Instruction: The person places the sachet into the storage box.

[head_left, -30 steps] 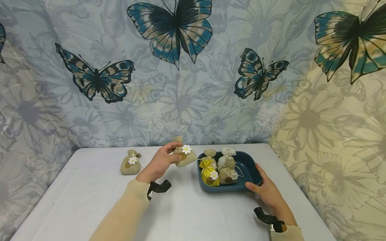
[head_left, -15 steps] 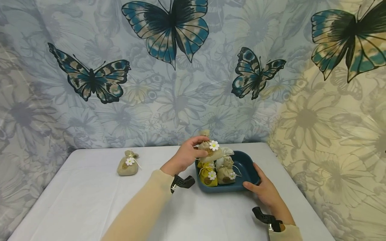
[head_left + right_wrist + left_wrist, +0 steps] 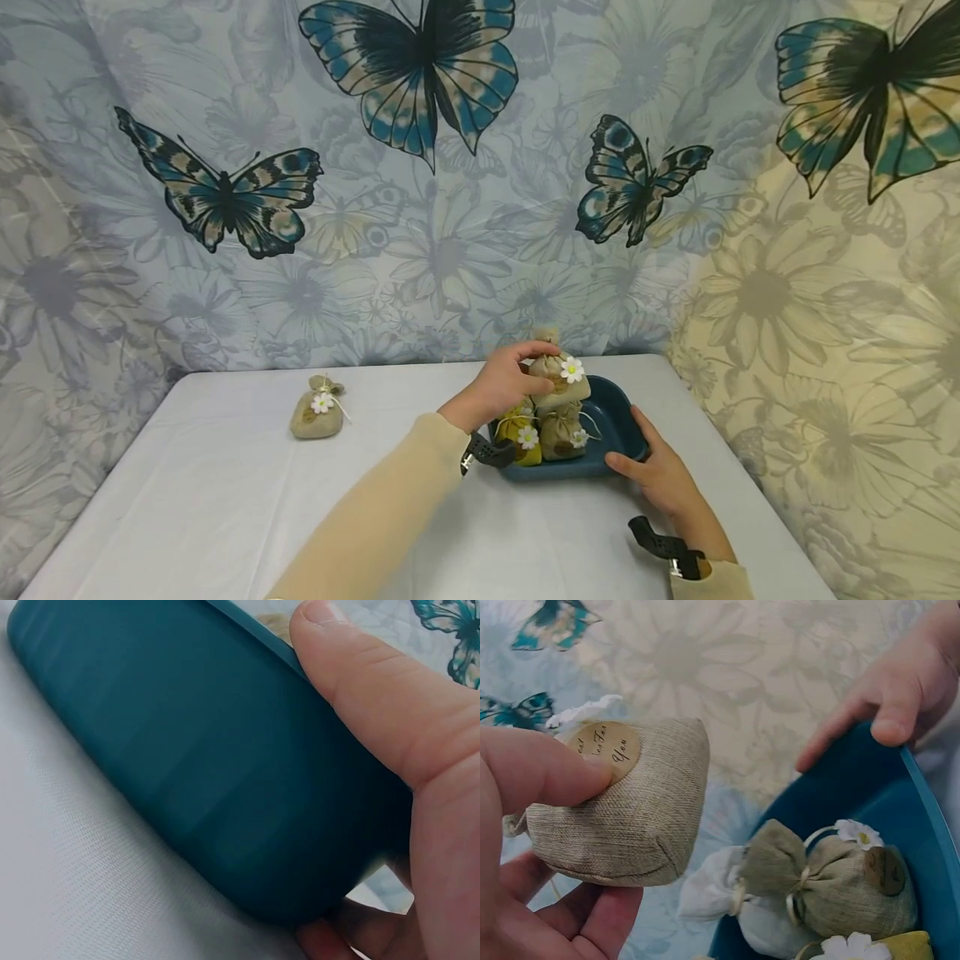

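Note:
My left hand (image 3: 501, 385) pinches a beige drawstring sachet (image 3: 553, 392) by its side and holds it above the blue tray (image 3: 617, 421). A white daisy and a round printed label (image 3: 609, 746) are on this sachet; the left wrist view shows it apart from those below. Inside the tray lie a yellow sachet (image 3: 517, 433), another beige one (image 3: 558, 437) and a white one (image 3: 769, 930), which the held sachet mostly hides in the head view. My right hand (image 3: 667, 475) grips the tray's near right corner, thumb at the rim and fingers round the side.
Another beige sachet (image 3: 317, 414) with a daisy stands on the left of the white-covered table (image 3: 187, 500). Bare tray floor shows right of the sachets inside. A butterfly-print cloth (image 3: 450, 275) hangs behind and to the sides of the table.
My left hand has carried the beige sachet rightward, from left of the tray to over the tray's middle. My right hand keeps its hold on the tray.

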### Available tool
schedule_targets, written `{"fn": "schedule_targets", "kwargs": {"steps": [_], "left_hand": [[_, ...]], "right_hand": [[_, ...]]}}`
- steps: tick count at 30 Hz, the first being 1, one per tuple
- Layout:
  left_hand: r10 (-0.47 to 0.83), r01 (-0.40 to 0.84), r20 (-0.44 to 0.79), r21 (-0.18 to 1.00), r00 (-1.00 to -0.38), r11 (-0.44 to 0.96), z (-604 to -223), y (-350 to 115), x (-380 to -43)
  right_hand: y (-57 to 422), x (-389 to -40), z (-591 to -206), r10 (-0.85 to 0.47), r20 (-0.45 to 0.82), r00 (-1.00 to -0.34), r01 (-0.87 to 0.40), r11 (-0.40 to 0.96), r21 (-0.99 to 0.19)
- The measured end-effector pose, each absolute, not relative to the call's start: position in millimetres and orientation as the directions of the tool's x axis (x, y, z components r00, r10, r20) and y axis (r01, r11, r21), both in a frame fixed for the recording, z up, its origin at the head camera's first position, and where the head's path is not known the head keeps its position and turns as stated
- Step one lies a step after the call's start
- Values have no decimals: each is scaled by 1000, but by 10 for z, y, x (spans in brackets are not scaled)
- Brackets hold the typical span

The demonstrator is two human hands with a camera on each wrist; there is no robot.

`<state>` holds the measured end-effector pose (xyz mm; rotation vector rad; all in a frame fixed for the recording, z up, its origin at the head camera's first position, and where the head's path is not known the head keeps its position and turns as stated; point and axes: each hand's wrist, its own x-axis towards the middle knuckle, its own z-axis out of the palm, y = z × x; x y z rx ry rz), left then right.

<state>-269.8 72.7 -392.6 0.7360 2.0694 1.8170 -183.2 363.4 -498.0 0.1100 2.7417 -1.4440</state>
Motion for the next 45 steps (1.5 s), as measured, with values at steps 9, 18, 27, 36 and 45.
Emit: {"fn": "schedule_targets", "kwargs": {"steps": [9, 18, 27, 36, 45], "left_hand": [[584, 218, 146, 975, -799, 54, -3936, 1109, -2745], [653, 190, 163, 981, -739, -30, -3912, 1438, -2784], [654, 198, 113, 979, -748, 57, -4107, 1608, -2888], [624, 290, 104, 935, -774, 204, -4301, 1675, -2976], [639, 294, 42, 910, -768, 293, -4413, 1669, -3020]], "right_hand": [[3671, -1813, -4963, 50, -65, -997, 82, 581, -810], [3659, -1838, -4885, 69, -90, -993, 114, 572, -813], [3574, -1867, -4940, 32, -28, -999, 41, 522, -852], [3594, -1842, -4978, 43, -21, -999, 40, 523, -851], [3642, -1833, -5020, 44, -6, -999, 28, 532, -846]]}}
